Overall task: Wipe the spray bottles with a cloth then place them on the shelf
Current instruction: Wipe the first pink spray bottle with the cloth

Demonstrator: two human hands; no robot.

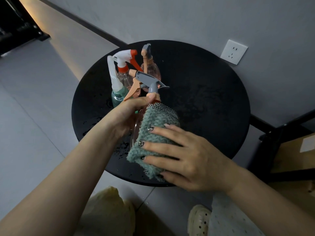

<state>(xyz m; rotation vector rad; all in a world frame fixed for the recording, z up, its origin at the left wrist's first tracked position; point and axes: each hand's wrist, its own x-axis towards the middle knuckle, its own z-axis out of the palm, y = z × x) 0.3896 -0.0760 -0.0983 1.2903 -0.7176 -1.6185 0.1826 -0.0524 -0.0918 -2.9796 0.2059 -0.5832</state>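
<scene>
My left hand (131, 114) grips the neck of a pink spray bottle (150, 86) with a grey head and peach trigger, held tilted over the round black table (213, 99). A fluffy teal cloth (153, 132) is wrapped around the bottle's body, which it mostly hides. My right hand (184, 157) grips the cloth against the bottle. Behind stand three more bottles: a green one with a white head (115, 92), a clear one with a white and orange head (125, 65), and a pink one with a grey and peach head (150, 68).
Water drops lie on the table's left and front (119, 149). A white wall socket (233, 51) is behind the table. A dark shelf frame with a cardboard box (293, 150) stands at the right. Another dark frame (18, 28) is at the far left. My feet are on the tiled floor below.
</scene>
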